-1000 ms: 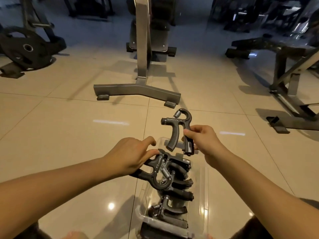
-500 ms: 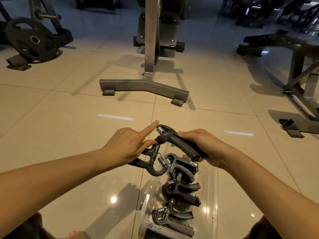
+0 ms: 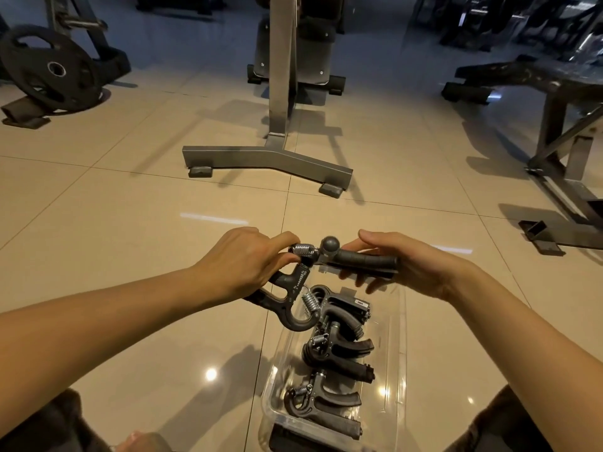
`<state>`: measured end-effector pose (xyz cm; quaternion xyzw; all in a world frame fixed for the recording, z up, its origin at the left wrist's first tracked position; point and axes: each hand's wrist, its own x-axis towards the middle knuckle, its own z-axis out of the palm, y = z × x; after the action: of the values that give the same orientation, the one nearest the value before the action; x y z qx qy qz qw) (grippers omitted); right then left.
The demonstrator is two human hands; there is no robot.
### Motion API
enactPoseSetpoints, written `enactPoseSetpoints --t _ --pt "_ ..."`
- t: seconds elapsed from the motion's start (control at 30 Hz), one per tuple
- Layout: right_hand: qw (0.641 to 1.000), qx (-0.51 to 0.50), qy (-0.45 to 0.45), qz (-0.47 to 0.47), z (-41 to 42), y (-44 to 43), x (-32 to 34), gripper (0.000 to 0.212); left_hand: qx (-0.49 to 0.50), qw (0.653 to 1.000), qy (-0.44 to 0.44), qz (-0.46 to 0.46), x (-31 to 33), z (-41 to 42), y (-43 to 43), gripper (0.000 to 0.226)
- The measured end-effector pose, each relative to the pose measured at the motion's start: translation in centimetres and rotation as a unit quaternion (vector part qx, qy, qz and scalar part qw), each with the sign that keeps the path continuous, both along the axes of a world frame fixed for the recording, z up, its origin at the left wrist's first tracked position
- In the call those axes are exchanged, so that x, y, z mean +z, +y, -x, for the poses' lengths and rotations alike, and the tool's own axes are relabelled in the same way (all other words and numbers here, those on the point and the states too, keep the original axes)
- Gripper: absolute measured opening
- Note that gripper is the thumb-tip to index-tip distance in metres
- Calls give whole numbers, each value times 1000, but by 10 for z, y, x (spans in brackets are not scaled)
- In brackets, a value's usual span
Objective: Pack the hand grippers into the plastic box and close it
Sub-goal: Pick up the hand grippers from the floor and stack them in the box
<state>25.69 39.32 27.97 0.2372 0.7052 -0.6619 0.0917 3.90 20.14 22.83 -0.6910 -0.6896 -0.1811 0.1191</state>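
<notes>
Floor: glossy beige tiles (image 3: 114, 256) with lamp glints; gym gear stands around the edges of the room
Rack: a grey steel upright with a splayed foot (image 3: 270, 158) at twelve o'clock from the person; a dark padded bench sits behind it
Weight plate: black disc (image 3: 49, 65) leaning on a stand at ten o'clock
Bench frame: dark steel frame (image 3: 554, 125) at two o'clock
Plastic box: clear open box (image 3: 399, 353) on the floor at six o'clock, between the person's knees; its long side runs away from the person; no lid on it
Packed grippers: three black hand grippers (image 3: 336, 353) lie in a row inside the box, springs to the left, handles to the right
Left hand: left hand (image 3: 241, 262) closed on one black gripper (image 3: 287, 301); its handles pass under the palm, its curved end and spring hang over the box's far left rim, touching the topmost packed one
Right hand: right hand (image 3: 411, 265) curled around the handles of another gripper (image 3: 359, 259), held level above the far end of the box; its round knob points left, just beside the left thumb
Spring: a chrome coil (image 3: 303, 249) sits between the left fingertips and that knob; which gripper it belongs to I cannot tell
</notes>
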Motion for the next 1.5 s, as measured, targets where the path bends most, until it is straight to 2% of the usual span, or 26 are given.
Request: enactPoseSetpoints --t 0.07,0.13,0.23,0.3,0.4,0.47,0.53,0.67,0.73,0.87,1.07,1.13,1.23,1.33,1.5 --pt "999 17 20 -37 -4 3 3 53 21 999 -13 24 1 -3 0 48" --pt "995 14 43 -92 -5 2 0 36 44 997 -33 61 3 -6 -1 44" --pt "965 -28 79 -247 -3 -4 -13 18 58 992 -65 86 5 -10 -2 34" --pt "909 -28 90 -405 -2 -12 -18 32 67 989 -87 99 6 -12 -3 31" --pt "767 30 84 -636 -4 -26 -25 66 82 982 -131 111 6 -14 -3 29" --pt "679 53 65 -729 -4 -33 -33 76 92 976 -167 106 5 -14 -5 26" --pt "636 45 54 -769 -4 -36 -38 77 90 971 -202 94 5 -16 -5 24" --pt "587 22 83 -805 -8 -37 -45 60 72 962 -246 94 4 -25 -5 24" --pt "586 18 89 -805 -10 -39 -50 56 64 960 -255 100 2 -28 -4 25" --pt "619 52 39 -783 -22 -39 -61 55 48 958 -243 143 -5 -32 -3 26" --pt "725 130 -164 -656 -42 -31 -106 52 38 948 -185 255 -16 -27 -12 32" --pt "745 156 -202 -616 -37 -35 -128 53 40 940 -175 290 -19 -26 -13 30" --pt "762 188 -242 -570 -25 -46 -161 51 44 931 -171 319 -20 -23 -16 20" --pt "763 210 -257 -555 -20 -55 -191 47 41 926 -175 333 -21 -20 -22 17" --pt "779 187 -250 -543 -22 -46 -213 45 49 923 -179 337 -24 -14 -29 14"
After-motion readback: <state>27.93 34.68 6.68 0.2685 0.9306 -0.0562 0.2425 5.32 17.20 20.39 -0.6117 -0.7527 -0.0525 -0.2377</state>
